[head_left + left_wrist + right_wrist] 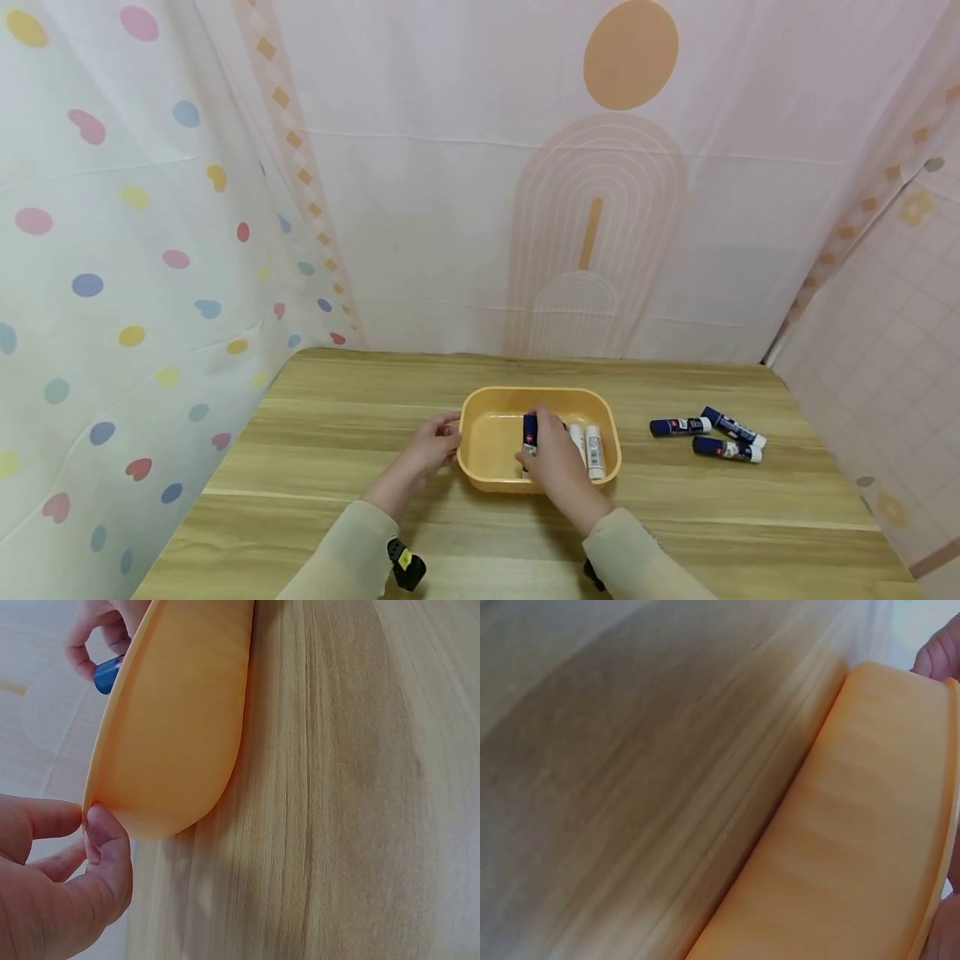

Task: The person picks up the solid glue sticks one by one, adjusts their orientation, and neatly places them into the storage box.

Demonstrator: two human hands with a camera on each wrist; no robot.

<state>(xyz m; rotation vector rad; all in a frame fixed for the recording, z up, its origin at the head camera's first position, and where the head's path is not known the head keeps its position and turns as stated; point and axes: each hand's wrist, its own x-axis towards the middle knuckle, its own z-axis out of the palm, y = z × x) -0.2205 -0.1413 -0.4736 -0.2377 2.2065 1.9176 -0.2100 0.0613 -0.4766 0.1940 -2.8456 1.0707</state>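
Note:
A yellow plastic basin (491,485) stands on the table in the head view. My left hand (433,447) pinches its left rim, thumb outside, as the left wrist view shows the basin wall (180,712) close up. Over the basin, my right hand (561,462) holds a navy glue stick (529,427) between thumb and fingers; its navy end (109,673) shows above the rim in the left wrist view. To the right of that hand, a white glue stick (595,454) lies in the basin beside another white one (577,437), which the hand partly covers.
Right of the basin lie three navy glue sticks with white ends: one on the left (678,427), one at the back (733,427) and one in front (727,450). The wooden table (337,400) meets a patterned curtain (420,250) at its back edge.

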